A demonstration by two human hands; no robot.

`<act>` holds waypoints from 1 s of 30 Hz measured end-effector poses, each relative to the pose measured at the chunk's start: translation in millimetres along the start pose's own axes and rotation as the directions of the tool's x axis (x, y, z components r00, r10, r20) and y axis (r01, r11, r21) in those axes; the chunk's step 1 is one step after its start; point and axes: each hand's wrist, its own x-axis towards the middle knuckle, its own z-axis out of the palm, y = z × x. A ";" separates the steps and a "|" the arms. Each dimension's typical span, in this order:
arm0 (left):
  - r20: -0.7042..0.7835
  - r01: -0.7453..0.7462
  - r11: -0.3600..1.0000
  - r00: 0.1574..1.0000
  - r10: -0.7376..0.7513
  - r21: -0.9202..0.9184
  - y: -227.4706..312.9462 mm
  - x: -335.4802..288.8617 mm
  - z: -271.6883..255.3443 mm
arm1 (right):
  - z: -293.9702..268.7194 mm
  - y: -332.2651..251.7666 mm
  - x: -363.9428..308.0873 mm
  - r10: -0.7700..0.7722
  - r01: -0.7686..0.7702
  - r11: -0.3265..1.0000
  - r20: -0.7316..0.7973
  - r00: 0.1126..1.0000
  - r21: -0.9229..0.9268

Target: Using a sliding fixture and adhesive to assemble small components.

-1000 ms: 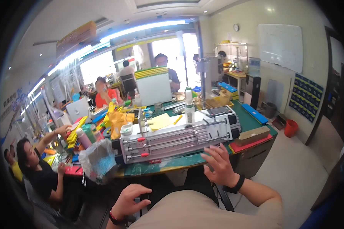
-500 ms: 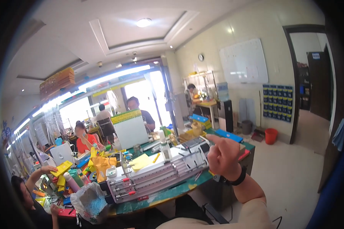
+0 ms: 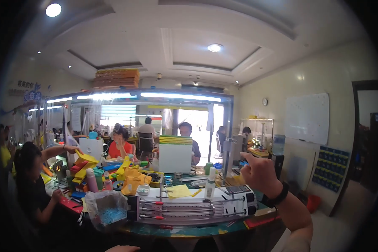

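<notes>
My right hand [image 3: 261, 175] is raised above the right end of the bench, a black band [image 3: 280, 195] round its wrist. Its fingers are curled, except one that points out to the left; nothing shows in its grip. Below and left of it lies a long metal rail device [image 3: 189, 210] with red-tipped rods. On or just behind this device are a dark keypad device [image 3: 237, 189], a white bottle [image 3: 210, 185], a yellow sheet [image 3: 179, 191] and a small white dish [image 3: 143, 190]. Only a sliver of my left hand [image 3: 124, 248] shows at the lower edge, its fingers mostly hidden.
A plastic-lined bin with blue bits [image 3: 110, 214] stands left of the device. Farther left, a co-worker's hand [image 3: 71, 149] touches a yellow box [image 3: 86, 158]. Other people sit behind a white panel [image 3: 170, 157]. A red bucket [image 3: 313, 203] is on the floor at right.
The view has turned left and levelled, so the bench sits straighter. My right hand stays raised, still near the device's right end. A bit of my left hand has come in at the bottom.
</notes>
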 end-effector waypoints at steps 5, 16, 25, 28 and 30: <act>0.075 0.088 0.991 0.993 -0.096 0.101 -29.4 -0.8 -5.6 | -18.1 -34.4 7.2 -0.186 0.186 0.981 0.009 0.982 0.054; -0.098 0.160 0.976 0.984 -0.147 0.148 -16.2 -29.5 -50.1 | -62.9 -112.1 51.0 -0.661 0.663 0.749 -0.118 0.741 -0.028; -0.186 0.238 0.959 0.960 -0.208 0.155 -19.1 -54.3 -88.8 | -63.0 -167.6 104.3 -0.828 0.864 0.502 -0.276 0.489 0.025; -0.215 0.304 0.944 0.938 -0.273 0.126 -9.8 -67.2 -100.2 | -58.4 -181.9 119.9 -0.842 0.883 0.467 -0.279 0.462 0.052; -0.229 0.337 0.934 0.924 -0.306 0.116 -9.2 -74.3 -105.7 | -50.1 -189.2 126.4 -0.844 0.888 0.455 -0.283 0.455 0.069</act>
